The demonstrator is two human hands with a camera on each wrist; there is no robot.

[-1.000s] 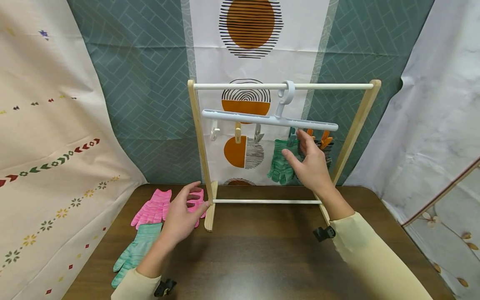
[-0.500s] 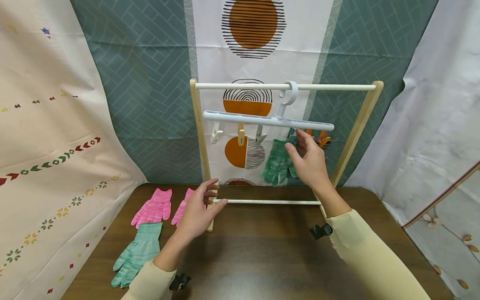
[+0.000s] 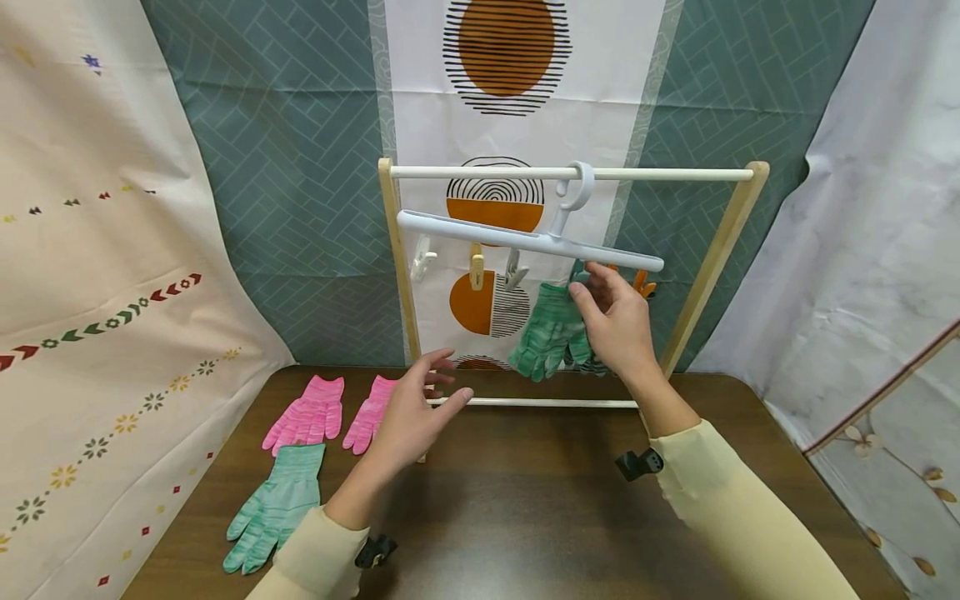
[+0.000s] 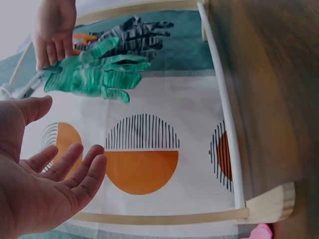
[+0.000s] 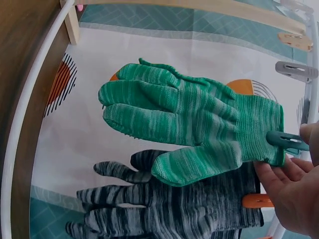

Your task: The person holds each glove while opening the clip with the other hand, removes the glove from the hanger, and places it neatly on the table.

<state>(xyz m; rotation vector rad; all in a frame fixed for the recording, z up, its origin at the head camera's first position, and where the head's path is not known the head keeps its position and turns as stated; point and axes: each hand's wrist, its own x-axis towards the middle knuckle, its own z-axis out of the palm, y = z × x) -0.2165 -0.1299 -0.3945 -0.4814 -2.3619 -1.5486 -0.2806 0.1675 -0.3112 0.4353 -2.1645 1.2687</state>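
Note:
A green striped glove (image 3: 551,329) hangs by its cuff from a teal clothespin (image 5: 286,140) under a pale hanger (image 3: 532,240). My right hand (image 3: 618,321) pinches that clothespin, its fingers reaching behind the glove's cuff in the right wrist view. Beyond it hangs a black-and-grey striped glove (image 5: 174,209) from an orange clothespin (image 5: 256,200). Left of the glove, a grey clothespin (image 3: 515,271), a yellow clothespin (image 3: 476,268) and a white clothespin (image 3: 422,260) hang without gloves. My left hand (image 3: 416,417), fingers loosely bent, holds nothing before the rack's left foot.
A wooden rack (image 3: 720,258) with a white top bar (image 3: 480,172) and a lower bar (image 3: 547,403) stands at the back of the brown table (image 3: 525,500). Pink gloves (image 3: 309,414) and a mint glove (image 3: 277,504) lie at the left. Patterned cloths surround the table.
My left hand has moved right and slightly up, off the pink glove area. The green glove has swung left and tilted at my right hand, and the hanger's left end has risen.

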